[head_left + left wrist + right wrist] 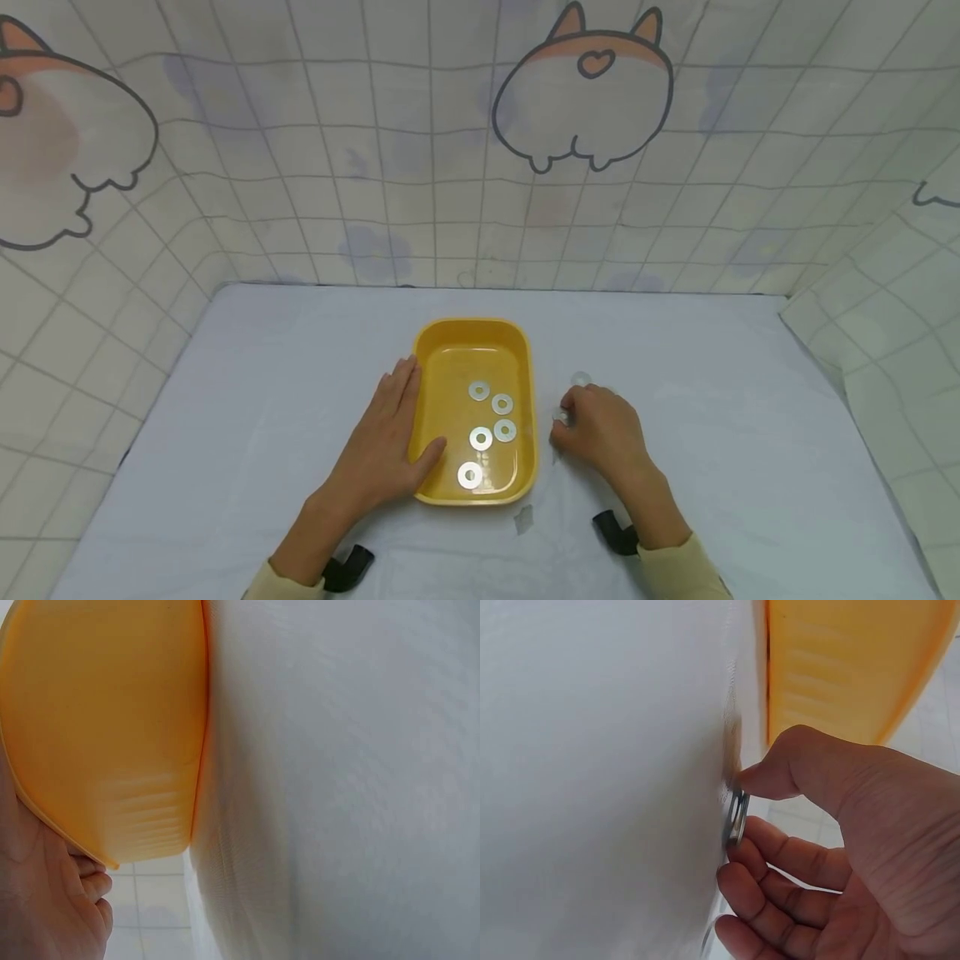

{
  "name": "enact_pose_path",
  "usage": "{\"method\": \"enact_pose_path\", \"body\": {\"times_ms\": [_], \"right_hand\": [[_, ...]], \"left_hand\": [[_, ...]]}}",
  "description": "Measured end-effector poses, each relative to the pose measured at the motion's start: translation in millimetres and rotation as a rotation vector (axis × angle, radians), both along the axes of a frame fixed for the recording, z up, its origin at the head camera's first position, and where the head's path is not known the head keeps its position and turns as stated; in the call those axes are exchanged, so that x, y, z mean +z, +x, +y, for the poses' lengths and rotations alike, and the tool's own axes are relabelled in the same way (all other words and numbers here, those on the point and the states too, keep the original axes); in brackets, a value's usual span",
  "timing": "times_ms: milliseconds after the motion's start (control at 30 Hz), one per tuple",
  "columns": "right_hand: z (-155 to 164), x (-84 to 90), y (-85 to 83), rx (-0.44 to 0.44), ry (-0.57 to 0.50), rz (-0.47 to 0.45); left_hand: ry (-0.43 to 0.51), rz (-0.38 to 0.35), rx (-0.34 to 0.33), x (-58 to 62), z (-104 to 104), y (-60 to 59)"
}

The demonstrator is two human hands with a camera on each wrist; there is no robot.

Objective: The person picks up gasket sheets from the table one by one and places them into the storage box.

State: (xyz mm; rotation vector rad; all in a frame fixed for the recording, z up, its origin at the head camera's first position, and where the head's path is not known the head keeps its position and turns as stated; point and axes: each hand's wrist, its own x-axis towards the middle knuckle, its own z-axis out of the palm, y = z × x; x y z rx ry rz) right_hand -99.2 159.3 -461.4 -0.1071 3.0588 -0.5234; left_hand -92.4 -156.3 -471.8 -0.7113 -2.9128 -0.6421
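Note:
A yellow rectangular tray [472,333] lies on the white table with several flat metal washers [481,438] scattered inside. My left hand [382,450] rests along the tray's left rim, its fingers straight and its thumb over the inside. The left wrist view shows this hand [52,892] against the rim. Right of the tray, my right hand [603,425] pinches a washer [736,817] between thumb and fingers. That washer stands tilted on edge, at or just above the tabletop. Just beyond this hand another washer [581,378] lies on the table, partly hidden.
The white-covered table [300,350] extends around the tray. A small grey patch [523,519] lies near the tray's lower right corner. Black wrist mounts [617,533] sit at both wrists. Grid-patterned curtains [465,150] enclose the back and sides.

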Motion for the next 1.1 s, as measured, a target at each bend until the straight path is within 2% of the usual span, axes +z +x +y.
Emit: {"method": "enact_pose_path", "body": {"times_ms": [267, 467, 567, 800, 1100], "right_hand": [[-3, 2.7, -0.2, -0.022, -0.016, -0.02], [-11, -0.9, 4.3, -0.01, -0.029, -0.056], [-12, -2.1, 6.1, -0.007, -0.019, -0.045], [-3, 2.9, 6.1, -0.01, -0.004, -0.021], [1, 1.7, 1.4, 0.002, -0.021, 0.002]], "left_hand": [[-0.006, 0.003, 0.001, 0.2, -1, -1.0], [-0.014, -0.012, 0.025, -2.1, -6, 7.5], [-0.007, -0.001, 0.022, -3.5, -7, 9.2], [0.031, 0.0, 0.004, -4.8, 0, 5.9], [0.019, 0.009, 0.005, -0.8, 2, 1.7]]}}
